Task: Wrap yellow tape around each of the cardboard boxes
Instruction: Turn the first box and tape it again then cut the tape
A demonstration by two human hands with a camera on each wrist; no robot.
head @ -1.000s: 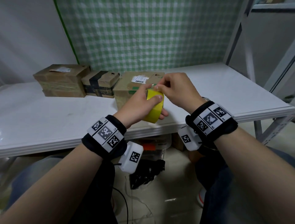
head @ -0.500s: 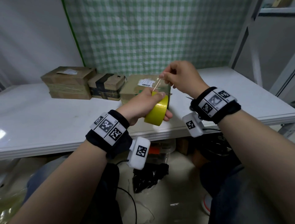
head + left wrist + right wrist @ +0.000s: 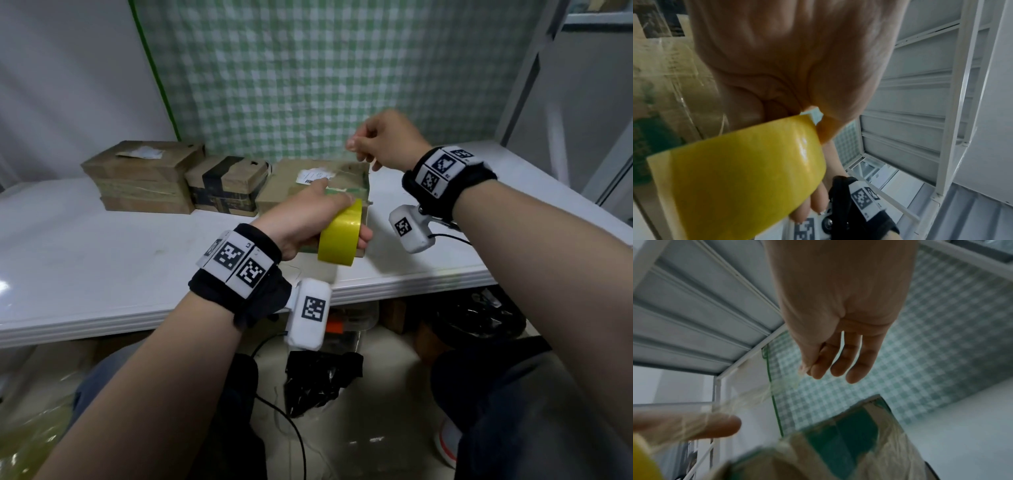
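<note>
The left hand curls its fingers around a glossy yellow tape roll, held above the front edge of the smooth white tabletop. The right hand, raised higher, pinches the thin, translucent tape strip between thumb and forefinger, the other fingers loosely extended. Behind stand three worn cardboard boxes: the nearest box bearing a paper label, a black-taped box, and a flat stacked box.
</note>
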